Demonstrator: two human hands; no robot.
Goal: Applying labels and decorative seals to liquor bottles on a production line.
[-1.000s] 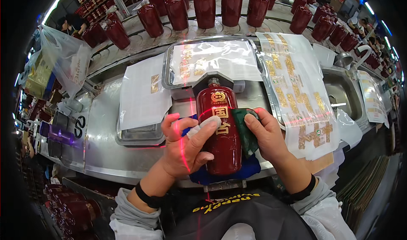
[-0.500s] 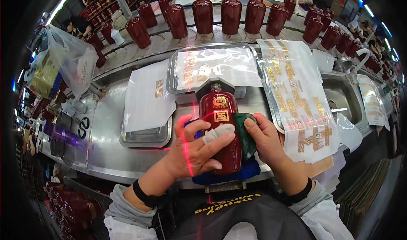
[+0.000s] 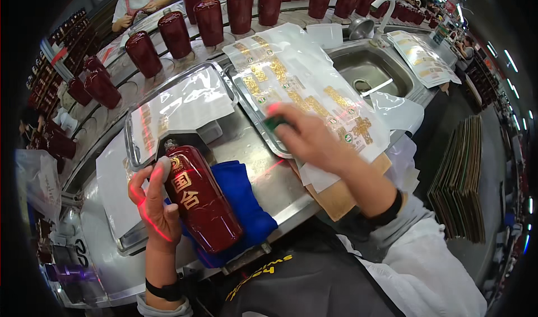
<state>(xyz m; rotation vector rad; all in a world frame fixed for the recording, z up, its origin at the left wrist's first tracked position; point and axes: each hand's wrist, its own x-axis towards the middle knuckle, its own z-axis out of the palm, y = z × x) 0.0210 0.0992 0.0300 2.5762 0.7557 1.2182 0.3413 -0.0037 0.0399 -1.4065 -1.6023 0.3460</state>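
A dark red glass bottle (image 3: 208, 210) with gold lettering lies tilted on a blue cloth (image 3: 246, 199), its neck against a dark angular rest (image 3: 193, 136). My left hand (image 3: 157, 210) is at the bottle's left side, fingers stretched up and apart, with a white covering on one fingertip by the shoulder. The fingertips seem to touch the glass without wrapping round it. Off to the right, my right hand (image 3: 308, 135), slightly blurred, is closed on a dark green flat piece (image 3: 273, 122) above sheets of gold decals (image 3: 314, 93).
A metal tray (image 3: 130, 143) with more decal sheets stands beyond the bottle. Red bottles (image 3: 209, 22) line a curved conveyor at the back. To the right are a sink (image 3: 375, 70) with a tap (image 3: 384, 6) and a stack of boards (image 3: 459, 177). Someone sits across the conveyor.
The view has swung to the right. My right hand has left the bottle with the green piece and moved over the decal sheets. My left hand has shifted from the bottle's front to its left side.
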